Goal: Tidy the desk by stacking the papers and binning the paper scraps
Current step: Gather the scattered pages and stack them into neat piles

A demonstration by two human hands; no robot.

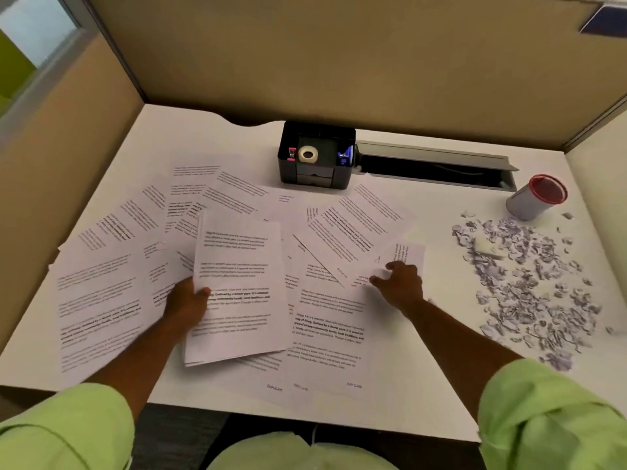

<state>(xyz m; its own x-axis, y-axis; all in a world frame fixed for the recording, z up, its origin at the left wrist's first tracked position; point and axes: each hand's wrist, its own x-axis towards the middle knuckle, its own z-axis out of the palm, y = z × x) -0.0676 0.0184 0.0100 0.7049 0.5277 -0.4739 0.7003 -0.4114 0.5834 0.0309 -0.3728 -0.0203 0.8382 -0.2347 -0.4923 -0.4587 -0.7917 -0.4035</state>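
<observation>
We noted the left hand at about 7 o'clock, grasping a small stack of papers by its left edge, thumb on top. The right hand at 5 o'clock had curled fingers pinching a loose sheet lying on the bench. More printed sheets lay fanned and overlapping from 9 o'clock across the middle. Paper scraps were strewn at 3 o'clock, well apart from the sheets. Beyond them, at 2 o'clock, stood a small grey bin with a red rim, tilted. At 12 o'clock sat a black organiser holding a tape roll.
</observation>
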